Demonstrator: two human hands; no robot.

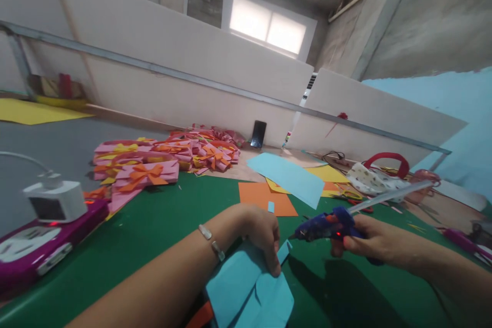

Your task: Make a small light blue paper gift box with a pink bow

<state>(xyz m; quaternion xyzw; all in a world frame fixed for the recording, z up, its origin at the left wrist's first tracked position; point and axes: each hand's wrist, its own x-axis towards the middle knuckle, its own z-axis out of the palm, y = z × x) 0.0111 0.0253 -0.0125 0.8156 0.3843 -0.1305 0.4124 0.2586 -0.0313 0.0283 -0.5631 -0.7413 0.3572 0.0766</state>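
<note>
Our right hand [363, 238] wraps its fingers round a blue glue gun [325, 226], a clear glue stick [392, 197] jutting from its back. Our left hand [263, 233] pinches the folded light-blue paper [265, 300] low in front of us, above the green tabletop [203, 197]; a narrow blue strip [284, 251] pokes out past our fingers. The nozzle points at the strip's end, and we cannot tell whether they touch. Beyond lie an orange sheet [253, 200] and a light-blue sheet [290, 177]. Further left we see pink paper pieces [169, 170] with bows, heaped together, and a white charger [57, 202] on a purple power strip [57, 238].
</note>
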